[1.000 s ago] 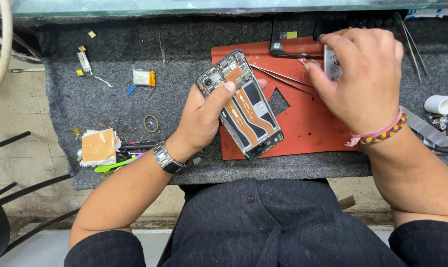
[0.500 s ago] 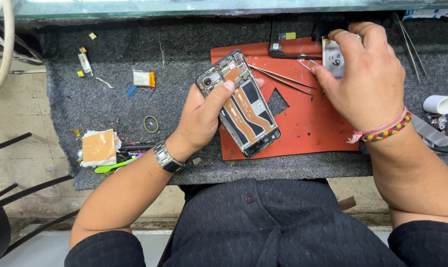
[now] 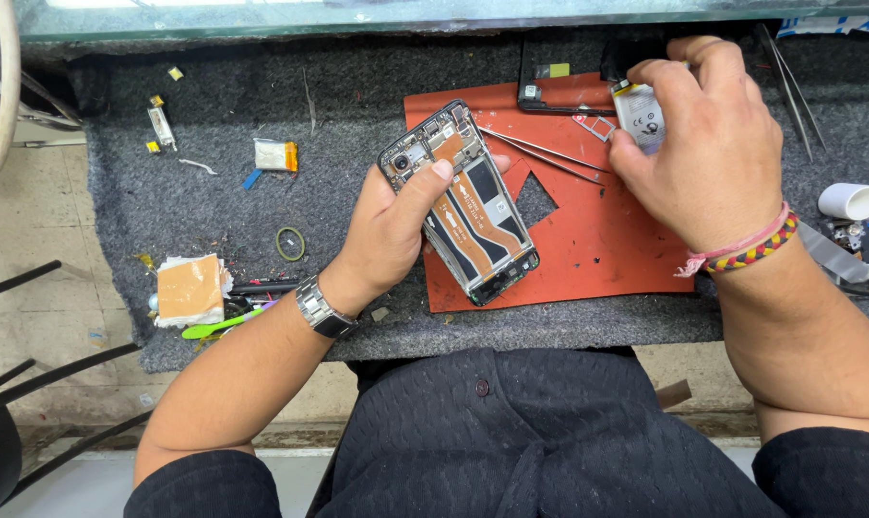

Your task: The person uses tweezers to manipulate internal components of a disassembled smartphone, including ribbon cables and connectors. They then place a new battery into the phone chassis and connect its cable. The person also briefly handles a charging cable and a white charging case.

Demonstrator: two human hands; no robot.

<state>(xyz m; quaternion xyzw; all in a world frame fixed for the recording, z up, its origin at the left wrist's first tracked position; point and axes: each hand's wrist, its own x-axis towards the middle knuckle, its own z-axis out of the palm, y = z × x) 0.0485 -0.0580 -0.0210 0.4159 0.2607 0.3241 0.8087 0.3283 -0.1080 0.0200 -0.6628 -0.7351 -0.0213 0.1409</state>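
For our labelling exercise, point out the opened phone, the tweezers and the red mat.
opened phone (image 3: 480, 223), head view, on its exposed inner back.
tweezers (image 3: 540, 153), head view, mid-length of the arms.
red mat (image 3: 607, 249), head view, bare surface.

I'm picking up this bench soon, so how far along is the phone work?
Done: the opened phone has its back off, with inner parts and orange flex strips exposed. In hand: the left hand grips the phone over the red mat, while the right hand holds a small silver battery-like part at the mat's far edge. Left: the phone is still open, and tweezers lie on the mat.
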